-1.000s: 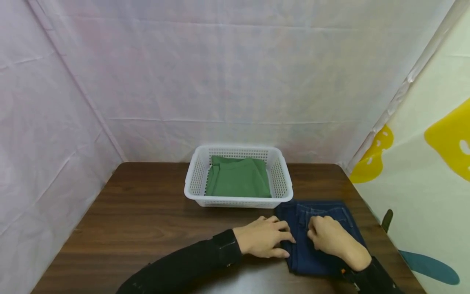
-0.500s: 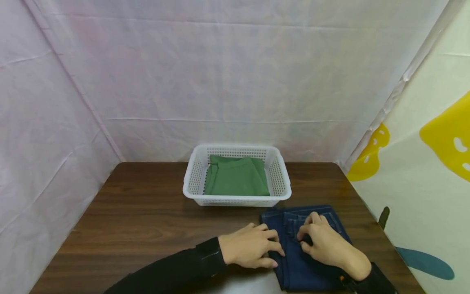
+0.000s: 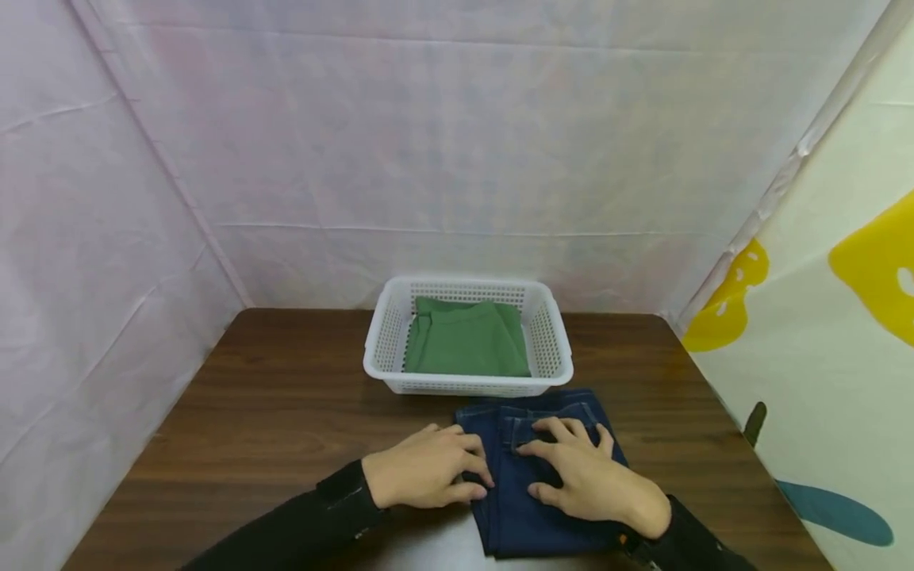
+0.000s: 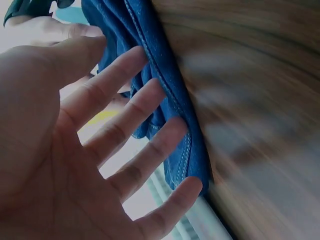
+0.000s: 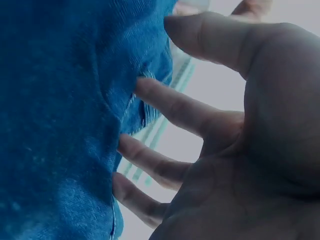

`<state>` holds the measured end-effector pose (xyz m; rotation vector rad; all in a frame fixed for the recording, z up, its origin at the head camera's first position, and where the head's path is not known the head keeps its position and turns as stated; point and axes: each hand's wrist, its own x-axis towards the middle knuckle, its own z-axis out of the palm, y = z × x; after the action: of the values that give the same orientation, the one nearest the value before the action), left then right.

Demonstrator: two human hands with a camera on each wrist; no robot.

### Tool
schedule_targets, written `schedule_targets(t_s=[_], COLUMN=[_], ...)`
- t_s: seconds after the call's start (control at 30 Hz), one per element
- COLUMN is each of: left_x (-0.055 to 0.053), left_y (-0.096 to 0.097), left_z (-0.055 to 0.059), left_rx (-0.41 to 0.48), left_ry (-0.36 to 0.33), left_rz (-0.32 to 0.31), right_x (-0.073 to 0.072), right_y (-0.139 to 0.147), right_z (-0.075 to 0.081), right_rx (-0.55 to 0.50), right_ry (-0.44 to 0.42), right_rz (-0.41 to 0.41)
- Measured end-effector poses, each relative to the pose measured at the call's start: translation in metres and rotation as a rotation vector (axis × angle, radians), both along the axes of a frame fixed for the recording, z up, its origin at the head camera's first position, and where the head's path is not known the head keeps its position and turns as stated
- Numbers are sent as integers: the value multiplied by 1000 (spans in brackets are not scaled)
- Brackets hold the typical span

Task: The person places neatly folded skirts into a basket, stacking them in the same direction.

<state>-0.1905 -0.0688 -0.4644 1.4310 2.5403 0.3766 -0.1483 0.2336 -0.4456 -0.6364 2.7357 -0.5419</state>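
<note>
A folded pair of dark blue jeans (image 3: 521, 523) lies flat on the table, just in front of the basket. Along its left edge my left hand (image 3: 432, 468) rests with spread fingers; the left wrist view shows those fingertips (image 4: 176, 127) touching the stitched side of the denim (image 4: 192, 155). My right hand (image 3: 593, 476) lies on top of the jeans, near a back pocket, fingers spread and slightly bent. In the right wrist view its fingertips (image 5: 127, 142) press on the cloth (image 5: 55, 125), and the thumb stands apart from it.
A white plastic basket (image 3: 467, 382) stands at the back middle of the brown wooden table (image 3: 286, 396), holding a folded green garment (image 3: 471, 341). White sheeting (image 3: 443, 143) hangs behind the table, and a patterned sheet (image 3: 821, 396) hangs at the right.
Both hands and the jeans have moved left across the table, from right of the basket to in front of it. The right hand's fingers have spread out from a curled shape.
</note>
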Motion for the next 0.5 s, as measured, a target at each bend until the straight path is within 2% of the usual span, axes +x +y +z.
schedule_targets(t_s=[0.23,0.5], left_x=[3,-1], left_y=[-43,-78], left_z=[-1,-4], left_rx=[72,155], left_ry=[-29,-25], left_rz=[96,147], right_x=[-2,-12], right_y=[-34,-57], right_z=[-4,-6], right_rx=[59,81], right_ry=[-8,1], right_rz=[63,118])
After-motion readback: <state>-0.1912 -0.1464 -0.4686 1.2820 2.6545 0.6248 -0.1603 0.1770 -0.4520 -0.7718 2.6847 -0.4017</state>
